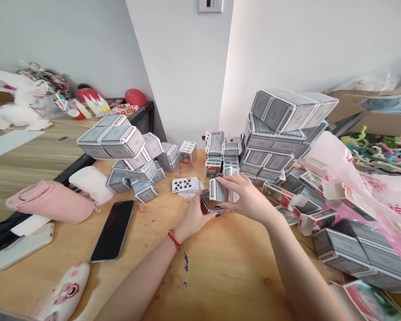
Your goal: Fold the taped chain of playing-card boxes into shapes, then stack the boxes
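My left hand (196,214), a red string on its wrist, is closed around the near side of a small card box (212,204) low over the table; the box's inside looks brown. Just above that box, my right hand (245,196) grips a grey-patterned deck of playing cards (220,191) between thumb and fingers. Part of the deck is hidden by the fingers. Beside my left hand lies a loose stack of playing cards (185,184), the top one face up with black spades. Behind my hands stand card boxes (214,149) with a few cards showing red hearts.
Tall stacks of grey card packs stand at right (280,133) and left (120,142). A black phone (113,231), a pink pouch (51,200) and a white plush-like item (68,292) lie left. Emptied card boxes (316,218) and pink plastic wrap (364,178) crowd the right side.
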`<state>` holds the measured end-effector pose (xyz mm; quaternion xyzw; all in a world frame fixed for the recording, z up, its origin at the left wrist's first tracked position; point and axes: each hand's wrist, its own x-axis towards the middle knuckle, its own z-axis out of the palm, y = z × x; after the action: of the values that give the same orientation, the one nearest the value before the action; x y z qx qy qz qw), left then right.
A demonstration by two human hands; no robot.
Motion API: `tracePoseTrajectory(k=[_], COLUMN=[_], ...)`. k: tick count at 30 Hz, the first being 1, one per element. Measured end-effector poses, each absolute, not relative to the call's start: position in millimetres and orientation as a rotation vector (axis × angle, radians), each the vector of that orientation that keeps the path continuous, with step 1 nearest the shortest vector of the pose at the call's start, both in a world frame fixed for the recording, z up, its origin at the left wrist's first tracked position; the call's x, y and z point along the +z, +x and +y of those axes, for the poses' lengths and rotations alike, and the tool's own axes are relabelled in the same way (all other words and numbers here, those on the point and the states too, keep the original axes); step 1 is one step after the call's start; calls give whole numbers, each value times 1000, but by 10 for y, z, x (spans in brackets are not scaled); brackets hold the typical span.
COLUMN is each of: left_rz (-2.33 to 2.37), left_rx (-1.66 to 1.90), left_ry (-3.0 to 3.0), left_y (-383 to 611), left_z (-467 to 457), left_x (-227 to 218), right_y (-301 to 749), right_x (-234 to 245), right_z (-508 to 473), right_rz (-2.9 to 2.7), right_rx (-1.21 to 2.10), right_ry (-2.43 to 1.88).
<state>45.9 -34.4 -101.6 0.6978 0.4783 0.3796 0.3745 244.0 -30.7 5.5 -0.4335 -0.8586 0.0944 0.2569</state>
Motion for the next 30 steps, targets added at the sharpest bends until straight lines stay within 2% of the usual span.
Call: tracePoseTrajectory(k=[9, 15, 30], left_rz=[1018, 1157, 1068], left_rx=[1087, 1200, 1032], left_ry=[1671, 1704, 1683], left_y=[508, 636, 631], left_z=[-354, -349, -368], left_x=[-1009, -1120, -885], right_y=[2456, 2382, 2483], right_x=[-34, -69, -54], right_z=[-275, -281, -297], right_rz=[-2454, -2456, -2527], right_rx=[376, 451, 519], right_ry=[-1207, -1248, -1134])
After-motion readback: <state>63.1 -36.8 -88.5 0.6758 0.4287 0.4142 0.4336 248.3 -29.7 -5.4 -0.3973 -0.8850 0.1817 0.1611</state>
